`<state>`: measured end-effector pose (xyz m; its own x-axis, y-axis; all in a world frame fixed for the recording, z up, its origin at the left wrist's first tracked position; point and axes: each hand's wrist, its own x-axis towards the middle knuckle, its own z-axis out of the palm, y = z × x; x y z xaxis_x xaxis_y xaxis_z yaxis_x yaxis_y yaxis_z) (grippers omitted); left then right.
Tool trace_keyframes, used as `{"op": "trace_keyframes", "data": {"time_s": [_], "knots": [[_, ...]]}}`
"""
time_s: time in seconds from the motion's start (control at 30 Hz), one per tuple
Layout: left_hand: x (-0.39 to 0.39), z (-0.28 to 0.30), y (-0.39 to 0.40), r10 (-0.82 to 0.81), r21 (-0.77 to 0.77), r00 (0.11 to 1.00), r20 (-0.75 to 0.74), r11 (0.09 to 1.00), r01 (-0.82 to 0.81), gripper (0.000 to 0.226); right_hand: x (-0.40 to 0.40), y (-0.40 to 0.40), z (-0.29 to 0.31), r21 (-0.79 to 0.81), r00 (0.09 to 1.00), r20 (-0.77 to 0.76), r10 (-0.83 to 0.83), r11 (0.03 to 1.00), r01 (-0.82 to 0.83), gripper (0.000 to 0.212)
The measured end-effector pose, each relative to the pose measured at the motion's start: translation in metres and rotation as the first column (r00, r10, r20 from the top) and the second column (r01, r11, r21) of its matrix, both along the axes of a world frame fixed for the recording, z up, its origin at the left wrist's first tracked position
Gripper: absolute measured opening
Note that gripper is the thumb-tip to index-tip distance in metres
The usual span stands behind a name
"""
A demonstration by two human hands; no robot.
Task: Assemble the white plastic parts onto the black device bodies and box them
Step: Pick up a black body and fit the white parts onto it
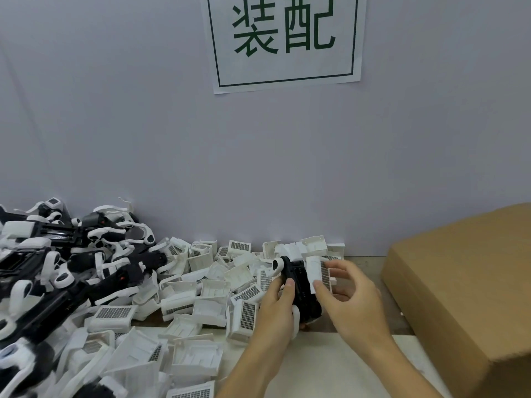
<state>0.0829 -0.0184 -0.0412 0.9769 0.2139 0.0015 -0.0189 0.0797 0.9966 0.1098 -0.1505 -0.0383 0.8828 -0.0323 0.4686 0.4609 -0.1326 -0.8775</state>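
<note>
Black device body gripped by left hand; right hand fingers pinch white part, cardboard box near.

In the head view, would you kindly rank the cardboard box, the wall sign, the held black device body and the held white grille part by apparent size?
1. Cardboard box, though nearer the camera
2. Wall sign
3. Black device body
4. White grille part

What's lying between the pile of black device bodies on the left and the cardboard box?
In the head view, a heap of loose white plastic parts, then both hands holding one black device body, fill the stretch before the cardboard box.
</note>
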Motion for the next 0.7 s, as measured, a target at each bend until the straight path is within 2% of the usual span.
{"op": "trace_keyframes", "data": {"time_s": [0.17, 0.27, 0.37, 0.53, 0.7], "knots": [[-0.0017, 0.0013, -0.0022, -0.044, -0.032, 0.999, 0.027, 0.998, 0.045, 0.035, -0.0028, 0.005, -0.0026, -0.167, 0.999, 0.021, 0.032, 0.986, -0.028, 0.03], [-0.0018, 0.0024, -0.0017, -0.076, -0.042, 0.996, 0.054, 0.996, 0.079, 0.025, -0.0044, 0.0082, -0.0018, -0.172, 0.999, 0.042, -0.011, 0.985, 0.018, 0.026], [0.0037, -0.0021, 0.0003, -0.05, -0.089, 0.994, 0.096, 0.994, 0.059, 0.019, -0.0037, 0.0076, -0.0004, -0.176, 1.0, 0.013, 0.013, 0.984, -0.011, 0.027], [0.0054, -0.0057, 0.0019, -0.025, -0.103, 0.992, 0.12, 0.994, 0.038, 0.021, -0.0034, 0.0069, -0.0006, -0.133, 0.997, -0.037, 0.07, 0.988, -0.074, 0.031], [0.0071, -0.0022, 0.0019, 0.055, -0.203, 0.992, 0.11, 0.979, -0.032, 0.028, -0.0001, 0.0051, -0.0017, 0.033, 0.972, -0.155, 0.176, 0.984, -0.173, 0.035]]}}
